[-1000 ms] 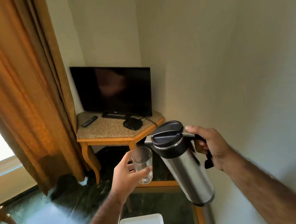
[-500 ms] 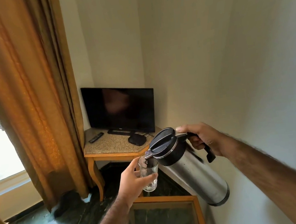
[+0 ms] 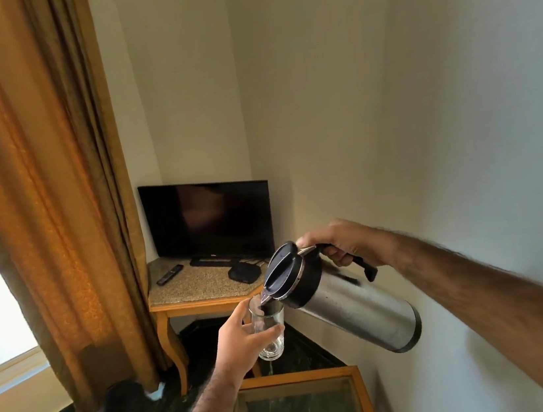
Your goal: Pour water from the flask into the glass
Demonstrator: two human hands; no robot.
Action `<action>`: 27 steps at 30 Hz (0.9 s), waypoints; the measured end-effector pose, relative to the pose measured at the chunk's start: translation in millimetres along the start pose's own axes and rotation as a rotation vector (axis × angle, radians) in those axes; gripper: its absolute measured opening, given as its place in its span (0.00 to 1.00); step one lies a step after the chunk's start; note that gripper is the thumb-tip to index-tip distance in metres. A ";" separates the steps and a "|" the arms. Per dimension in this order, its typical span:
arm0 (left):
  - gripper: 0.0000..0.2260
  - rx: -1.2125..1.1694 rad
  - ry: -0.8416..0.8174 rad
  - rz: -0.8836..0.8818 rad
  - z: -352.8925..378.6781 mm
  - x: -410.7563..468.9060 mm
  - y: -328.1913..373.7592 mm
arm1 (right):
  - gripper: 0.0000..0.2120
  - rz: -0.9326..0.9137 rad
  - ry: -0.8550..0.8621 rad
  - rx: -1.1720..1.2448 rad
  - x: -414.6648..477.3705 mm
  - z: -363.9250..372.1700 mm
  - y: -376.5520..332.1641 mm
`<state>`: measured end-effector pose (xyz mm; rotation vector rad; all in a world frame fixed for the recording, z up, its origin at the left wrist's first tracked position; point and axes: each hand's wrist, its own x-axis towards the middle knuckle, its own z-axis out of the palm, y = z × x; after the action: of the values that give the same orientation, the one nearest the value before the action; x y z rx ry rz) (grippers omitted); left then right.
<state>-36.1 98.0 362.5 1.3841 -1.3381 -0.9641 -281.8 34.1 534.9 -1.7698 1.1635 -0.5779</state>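
Two hands engaged, flask tipped over glass

Right hand (image 3: 340, 243) grip is clamped on the handle of the flask (image 3: 352, 305); its spout sits at the rim. Left hand (image 3: 243, 342) grip is wrapped round the upright glass (image 3: 270, 330), held above the glass-topped desk (image 3: 296, 379).

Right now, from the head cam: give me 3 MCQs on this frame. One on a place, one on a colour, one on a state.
1. Where is the remote?
A. on the corner table beside the TV
B. on the floor
C. on the glass-topped table

2. What colour is the curtain?
A. blue
B. orange-brown
C. white

3. How is the flask held?
A. upright
B. upside down
C. tilted, spout over the glass

Key:
1 A: it lies on the corner table left of the TV.
2 B: the cloth is plainly orange-brown.
3 C: the right hand tips it by the handle, spout at the rim of the glass, which the left hand holds.
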 end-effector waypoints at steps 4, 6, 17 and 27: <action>0.26 -0.002 0.003 -0.008 -3.3 -2.9 0.4 | 0.27 0.023 -0.013 -0.054 4.7 0.1 -8.8; 0.26 0.010 0.002 0.000 -5.1 -4.5 -0.4 | 0.26 0.034 -0.031 -0.055 8.2 -0.4 -13.9; 0.26 0.044 0.031 0.002 -13.1 -4.8 2.6 | 0.18 0.059 -0.048 -0.204 29.8 5.7 -38.3; 0.26 0.017 0.034 -0.009 -13.3 -5.5 -1.5 | 0.20 0.035 -0.053 -0.343 42.3 11.4 -44.7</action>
<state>-23.4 104.9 363.8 1.4139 -1.3191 -0.9333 -233.6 7.6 564.6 -2.0338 1.3126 -0.3217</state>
